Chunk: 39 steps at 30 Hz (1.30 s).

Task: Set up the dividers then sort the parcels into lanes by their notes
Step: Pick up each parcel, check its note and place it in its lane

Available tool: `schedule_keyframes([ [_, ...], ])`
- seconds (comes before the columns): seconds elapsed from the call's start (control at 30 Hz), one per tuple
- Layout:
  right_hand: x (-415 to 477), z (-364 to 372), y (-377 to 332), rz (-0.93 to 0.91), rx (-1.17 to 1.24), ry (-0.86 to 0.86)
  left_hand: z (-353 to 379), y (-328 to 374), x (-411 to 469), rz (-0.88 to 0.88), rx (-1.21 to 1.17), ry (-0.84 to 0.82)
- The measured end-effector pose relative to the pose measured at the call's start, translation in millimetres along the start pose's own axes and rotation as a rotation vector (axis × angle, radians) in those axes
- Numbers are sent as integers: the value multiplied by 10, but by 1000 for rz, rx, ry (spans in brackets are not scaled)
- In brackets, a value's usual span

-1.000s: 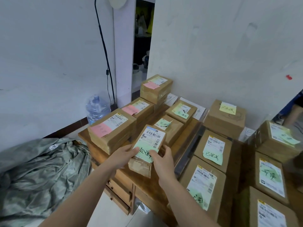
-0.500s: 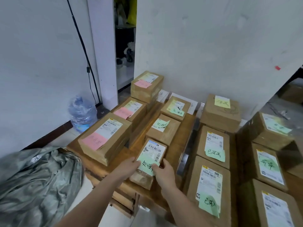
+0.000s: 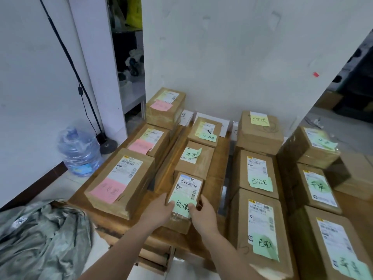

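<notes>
Whereas a second ago it was lifted and tilted, the small parcel (image 3: pixel 186 188) now sits lower and nearly flat. Wooden table (image 3: pixel 113 221): mid-frame. Left lane: pink-noted parcels (image 3: pixel 121 180). Wooden divider (image 3: pixel 171 156): between the left and centre lanes. Centre lane: green-noted parcels (image 3: pixel 194 158), with the small parcel just in front of them at the near end. Left hand (image 3: pixel 159 211): grips the parcel's left edge. Right hand (image 3: pixel 203 213): grips its right edge. Green note (image 3: pixel 181 205): on the parcel's near half, both thumbs touching it.

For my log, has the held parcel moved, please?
Yes: the held parcel has come down and nearer, no longer overlapping the next parcel ahead.
</notes>
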State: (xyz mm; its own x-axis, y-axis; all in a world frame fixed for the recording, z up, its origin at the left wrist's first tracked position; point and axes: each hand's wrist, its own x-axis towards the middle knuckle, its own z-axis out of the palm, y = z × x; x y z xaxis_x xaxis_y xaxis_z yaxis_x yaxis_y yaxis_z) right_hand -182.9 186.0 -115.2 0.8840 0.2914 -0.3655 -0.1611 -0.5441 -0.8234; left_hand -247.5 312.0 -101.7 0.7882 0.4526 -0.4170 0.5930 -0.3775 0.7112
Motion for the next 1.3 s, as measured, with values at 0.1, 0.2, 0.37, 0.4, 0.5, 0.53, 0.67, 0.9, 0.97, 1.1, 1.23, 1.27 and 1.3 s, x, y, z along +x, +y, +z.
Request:
schedule_keyframes([
  [0.1, -59, -43, -39, -96, -89, 40, -5, 14, 55, 132, 139, 90],
  [0.2, -128, -136, -97, -202, -190, 102, -58, 153, 47, 255, 313, 188],
  [0.37, -219, -483, -227, -351, -382, 201, -106, 573, 11, 504, 578, 257],
  [0.4, -222, -585, -249, -366, -436, 237, -90, 668, 0, 527, 621, 266],
  [0.5, -219, -915, -291, -364, -550, 346, -29, 974, -27, 609, 733, 266],
  [0.53, -218, -1027, -294, -359, -583, 372, -4, 1077, -36, 643, 766, 263],
  [0.67, -267, -1510, -262, -311, -746, 447, 143, 1477, -115, 747, 836, 290],
  [0.9, -480, -2409, -69, -225, -818, 480, 637, 2132, -320, 906, 877, 310],
  [0.97, -544, -2667, 31, -196, -828, 488, 847, 2295, -381, 917, 871, 308],
  [1.1, -660, -3175, 273, -167, -828, 494, 1276, 2620, -525, 974, 854, 299],
  [1.23, -738, -3675, 548, -165, -828, 504, 1734, 2927, -695, 997, 870, 296],
  [1.27, -757, -3800, 618, -168, -833, 511, 1857, 2992, -733, 997, 864, 297],
  [1.3, -779, -3925, 686, -168, -837, 519, 1984, 3058, -767, 998, 861, 297],
])
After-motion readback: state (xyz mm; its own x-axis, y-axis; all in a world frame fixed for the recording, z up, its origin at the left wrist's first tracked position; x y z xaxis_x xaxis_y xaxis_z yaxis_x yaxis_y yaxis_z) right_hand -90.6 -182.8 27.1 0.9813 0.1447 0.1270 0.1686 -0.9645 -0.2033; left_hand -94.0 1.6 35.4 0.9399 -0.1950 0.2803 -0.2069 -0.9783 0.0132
